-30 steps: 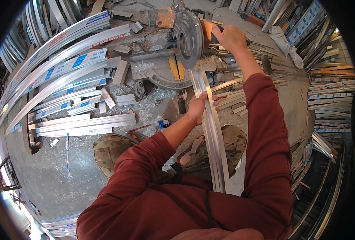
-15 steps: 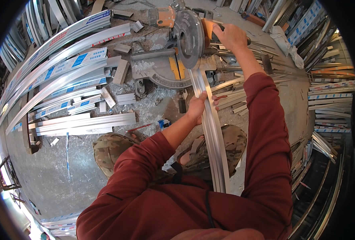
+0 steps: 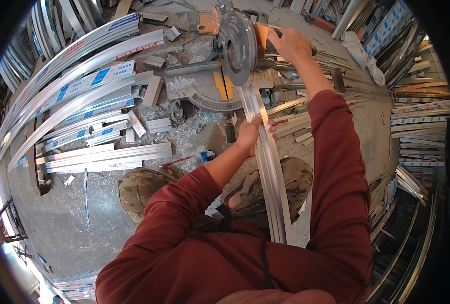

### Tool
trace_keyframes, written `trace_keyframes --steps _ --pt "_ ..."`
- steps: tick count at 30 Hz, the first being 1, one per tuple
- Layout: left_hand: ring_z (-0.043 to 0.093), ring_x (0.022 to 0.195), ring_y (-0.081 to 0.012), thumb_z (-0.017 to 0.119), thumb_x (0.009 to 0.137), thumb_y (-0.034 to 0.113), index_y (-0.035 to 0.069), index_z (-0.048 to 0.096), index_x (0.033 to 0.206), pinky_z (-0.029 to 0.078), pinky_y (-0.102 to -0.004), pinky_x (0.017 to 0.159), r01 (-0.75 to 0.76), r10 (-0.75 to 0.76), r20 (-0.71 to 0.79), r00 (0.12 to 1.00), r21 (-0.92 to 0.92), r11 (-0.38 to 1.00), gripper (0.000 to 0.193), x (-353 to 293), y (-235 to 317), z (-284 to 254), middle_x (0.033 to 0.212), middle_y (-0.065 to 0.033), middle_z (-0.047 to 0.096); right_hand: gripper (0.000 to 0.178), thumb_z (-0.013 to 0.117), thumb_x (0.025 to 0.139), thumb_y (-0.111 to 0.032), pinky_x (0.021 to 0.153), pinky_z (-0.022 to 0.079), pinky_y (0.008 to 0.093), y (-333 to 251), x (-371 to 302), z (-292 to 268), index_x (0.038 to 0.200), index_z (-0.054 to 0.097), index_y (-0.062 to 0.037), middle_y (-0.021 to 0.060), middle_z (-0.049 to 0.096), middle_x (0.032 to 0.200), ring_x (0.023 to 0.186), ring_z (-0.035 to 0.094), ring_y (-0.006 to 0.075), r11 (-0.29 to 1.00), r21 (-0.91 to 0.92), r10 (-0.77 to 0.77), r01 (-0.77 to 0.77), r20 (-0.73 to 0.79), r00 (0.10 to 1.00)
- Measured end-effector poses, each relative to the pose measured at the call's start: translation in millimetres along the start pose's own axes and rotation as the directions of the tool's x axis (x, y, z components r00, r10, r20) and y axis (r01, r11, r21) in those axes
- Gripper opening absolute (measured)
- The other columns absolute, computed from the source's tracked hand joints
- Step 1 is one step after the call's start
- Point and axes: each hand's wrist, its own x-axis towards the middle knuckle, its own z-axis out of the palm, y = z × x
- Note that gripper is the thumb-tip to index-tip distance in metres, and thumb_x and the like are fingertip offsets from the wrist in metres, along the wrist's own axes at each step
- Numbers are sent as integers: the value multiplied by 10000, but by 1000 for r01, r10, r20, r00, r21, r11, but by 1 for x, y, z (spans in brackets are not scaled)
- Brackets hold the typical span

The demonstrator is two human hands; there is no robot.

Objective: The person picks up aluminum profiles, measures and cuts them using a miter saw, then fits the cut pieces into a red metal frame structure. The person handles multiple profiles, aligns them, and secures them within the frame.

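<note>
Fingers of the left hand (image 3: 249,136) are curled tight on a long, silver, grooved metal bar (image 3: 270,169). The thumb lies on top, and fingertips peek out on the far side, so this grip pinches the bar from both edges. It looks held this way to stop the bar from wobbling. A thin red stick (image 3: 280,122) pokes out just beside those fingertips; I cannot tell if they hold it.

The right hand (image 3: 291,46) has its grip closed round the black handle (image 3: 314,51) of an orange and grey saw with a big round disc (image 3: 238,50). Holding there likely lets one hand steer the disc.

The bar's far end is at the saw, right by the disc's low edge; I cannot tell if they touch. Its near end comes back over the right leg to the dark red top. Maybe the leg helps prop it up.

The left arm bends at the elbow and slants in across the body. The right arm reaches far out, almost straight, and its wrist leans in.

Camouflage trousers (image 3: 141,195) show bent knees, low near the grey floor (image 3: 116,207). More silver bars with blue and white tape (image 3: 101,76) lie to the left.
</note>
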Motion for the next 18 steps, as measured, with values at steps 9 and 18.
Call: trace_keyframes --steps 9,18 --pt "562 737 -211 338 1052 276 51 436 1044 548 -396 655 20 -20 -1 1000 17 1000 246 -1 1 3 887 -77 569 635 447 876 -572 721 504 476 -1 1 2 809 733 -9 220 687 812 806 665 384 999 -31 -15 13 -48 999" --pt "553 741 -207 323 1055 264 50 438 1084 542 -393 667 -11 11 -5 1000 -21 1000 244 -6 -6 -5 887 -77 561 654 423 882 -601 712 493 481 2 3 3 843 716 -18 224 673 794 792 647 400 999 32 9 -9 -6 1000"
